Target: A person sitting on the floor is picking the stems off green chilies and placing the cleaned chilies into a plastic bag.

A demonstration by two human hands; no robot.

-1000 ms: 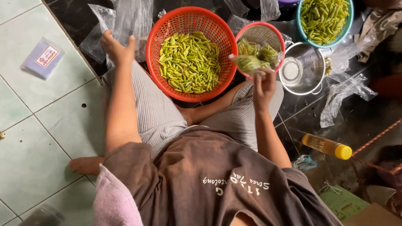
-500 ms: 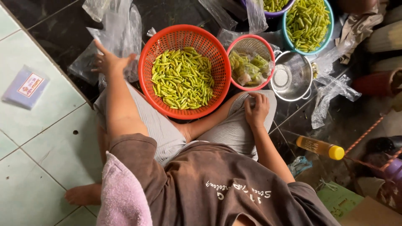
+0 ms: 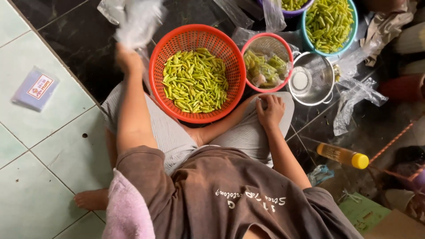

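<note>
I sit cross-legged on the floor. My left hand (image 3: 128,57) is closed on a clear plastic bag (image 3: 139,20), which is blurred and raised just left of a big orange-red basket (image 3: 156,84). The basket is full of green chillies (image 3: 195,79). Resting flat on my right knee, my right hand (image 3: 270,110) holds nothing and its fingers are spread. Just beyond it stands a small red basket (image 3: 249,48) that holds a bag of green chillies (image 3: 265,68).
A metal strainer (image 3: 310,79) sits right of the small basket, and a teal bowl (image 3: 353,26) of chillies lies behind it. Loose clear bags (image 3: 354,97) and a yellow-capped bottle (image 3: 343,156) lie at the right. A blue packet (image 3: 35,88) lies on the pale tiles.
My left hand has closed on the plastic bag and lifted it. My right hand has come back from the small red basket and settled on my knee.
</note>
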